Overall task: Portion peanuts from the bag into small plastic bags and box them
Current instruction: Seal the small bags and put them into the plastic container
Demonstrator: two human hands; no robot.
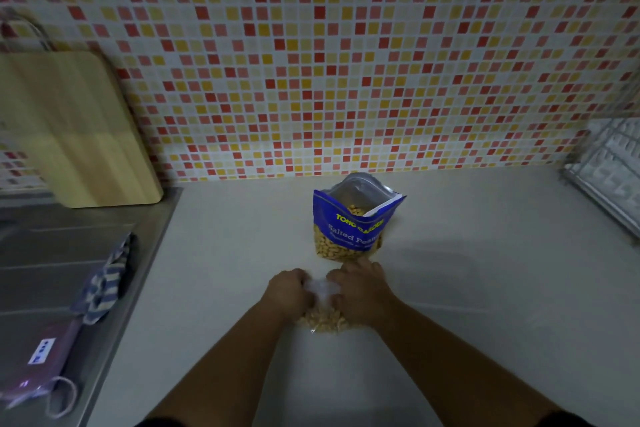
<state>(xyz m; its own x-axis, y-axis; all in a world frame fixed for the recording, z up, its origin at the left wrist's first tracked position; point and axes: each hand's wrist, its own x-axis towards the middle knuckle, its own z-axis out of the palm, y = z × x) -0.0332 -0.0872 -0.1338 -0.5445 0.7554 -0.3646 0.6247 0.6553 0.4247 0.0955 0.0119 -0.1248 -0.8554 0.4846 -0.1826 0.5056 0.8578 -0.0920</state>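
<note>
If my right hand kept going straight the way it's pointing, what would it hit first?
Most likely the base of the blue salted peanuts bag, standing open just beyond the right hand, though depth is unclear.

Blue peanut bag [349,229] stands upright on the white desk [485,288], zip top wide open, nuts visible inside and through its clear lower part. Right in front sits a small plastic bag [323,321] holding peanuts, its neck bunched up.

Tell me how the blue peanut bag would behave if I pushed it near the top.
The blue peanut bag stands upright, peanuts filling its base: probably bottom-heavy, fairly stable. Its creased upper part would likely buckle first. The mouth is open, so tipping could spill nuts.
</note>
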